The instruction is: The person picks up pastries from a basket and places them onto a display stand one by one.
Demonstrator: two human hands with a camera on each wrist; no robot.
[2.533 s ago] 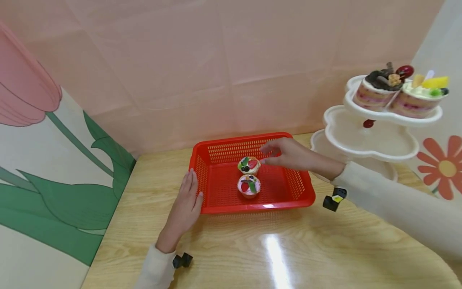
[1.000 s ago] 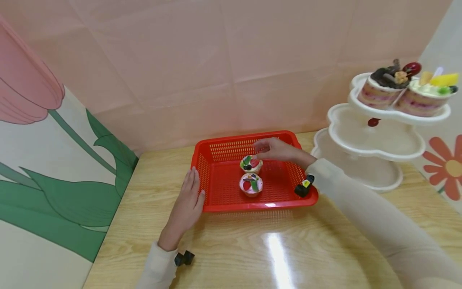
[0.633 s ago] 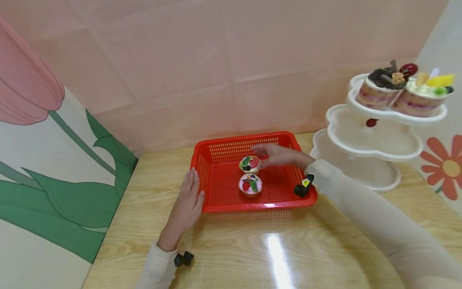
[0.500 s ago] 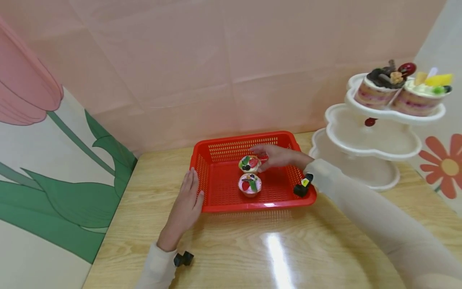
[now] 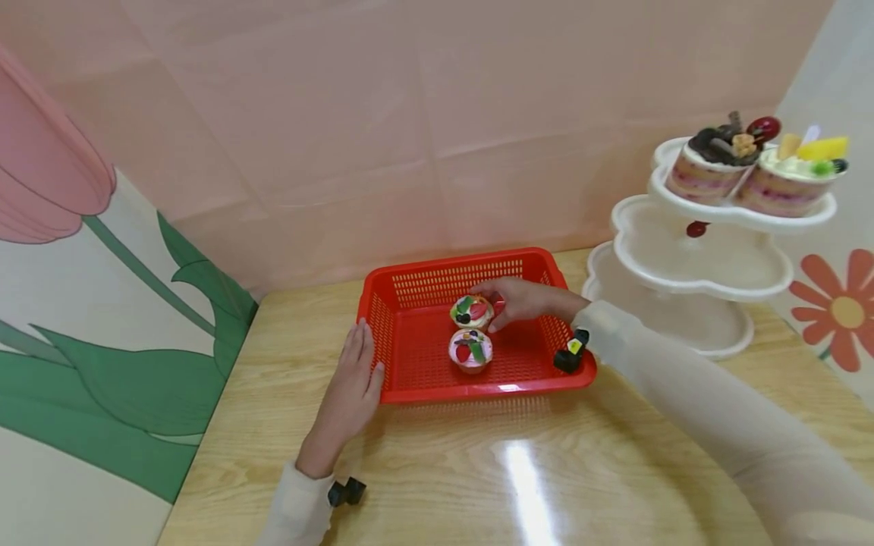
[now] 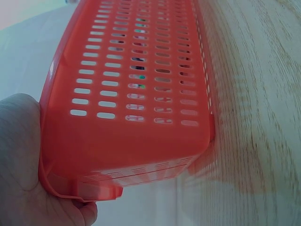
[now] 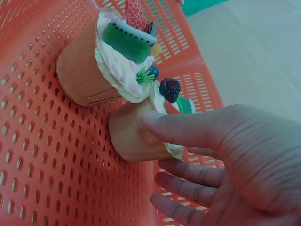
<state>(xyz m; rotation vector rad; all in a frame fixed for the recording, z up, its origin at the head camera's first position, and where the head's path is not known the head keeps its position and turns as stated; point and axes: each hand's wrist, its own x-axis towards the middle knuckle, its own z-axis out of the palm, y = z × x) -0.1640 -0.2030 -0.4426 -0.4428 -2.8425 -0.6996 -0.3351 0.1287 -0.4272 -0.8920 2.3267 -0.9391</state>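
At left, the left hand reaches forward from the near edge, its fingers straight and laid along the side rim of the red basket. The basket sits on the counter, long axis running left to right. Inside, near its middle, 2 cupcakes stand upright, toppings up, 1 behind the other: the near cupcake and the far cupcake. The right hand comes in from the right, thumb and forefinger curled round the far cupcake, pinching it. Farther right, a 3-tier stand carries 2 cup desserts on top.
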